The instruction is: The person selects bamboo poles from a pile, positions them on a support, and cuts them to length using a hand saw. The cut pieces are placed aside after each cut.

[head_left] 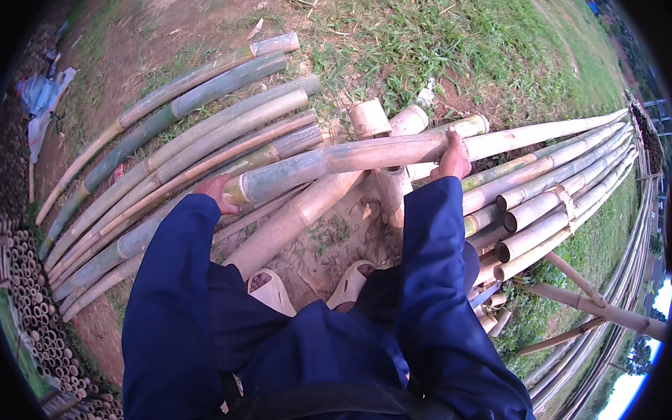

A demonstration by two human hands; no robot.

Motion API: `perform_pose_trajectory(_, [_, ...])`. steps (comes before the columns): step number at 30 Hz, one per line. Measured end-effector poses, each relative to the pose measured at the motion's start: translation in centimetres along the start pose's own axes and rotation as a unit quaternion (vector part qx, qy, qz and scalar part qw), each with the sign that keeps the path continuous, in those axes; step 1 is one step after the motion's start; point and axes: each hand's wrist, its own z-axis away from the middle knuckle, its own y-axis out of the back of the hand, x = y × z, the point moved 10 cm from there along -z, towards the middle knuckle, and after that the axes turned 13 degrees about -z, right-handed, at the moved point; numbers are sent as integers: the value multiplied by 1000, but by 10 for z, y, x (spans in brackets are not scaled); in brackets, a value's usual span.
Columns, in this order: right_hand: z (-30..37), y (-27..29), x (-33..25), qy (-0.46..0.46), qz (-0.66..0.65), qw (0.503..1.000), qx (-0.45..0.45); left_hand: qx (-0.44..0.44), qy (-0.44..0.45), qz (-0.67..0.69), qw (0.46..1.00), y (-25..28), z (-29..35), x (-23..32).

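A long bamboo pole (367, 153) lies across in front of me, greenish toward its left end and browner in the middle. My left hand (217, 192) is closed on the pole's left end. Farther along, my right hand (453, 156) grips it from above, thumb up. Under the pole are short upright bamboo posts (369, 119) and a thick slanting bamboo log (295, 220) that runs down toward my feet. The pole appears to carry on past my right hand to the far right, though the hand covers part of it.
Several bamboo poles (183, 142) lie side by side on the left. A stack of cut poles (543, 199) stands at the right, beside a bamboo frame (599, 306). Bundled bamboo ends (47, 311) show at far left. My sandals (274, 291) are on bare soil, with grass (467, 48) ahead.
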Motion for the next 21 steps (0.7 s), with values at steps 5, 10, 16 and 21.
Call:
perform_pose_trajectory(5, [0,3,-10,40,15,998,39,38,-19,-16,999,-4,-11,-3])
perform_pose_trajectory(10, [28,-6,-11,35,2,998,46,97,-59,-25,993,-20,-15,-14])
perform_pose_trajectory(16, [24,-8,-2,39,0,999,30,96,-86,-37,991,-26,-21,-19])
perform_pose_trajectory(21, [44,-12,-2,40,22,997,64,143,-101,-10,985,-12,-17,-14])
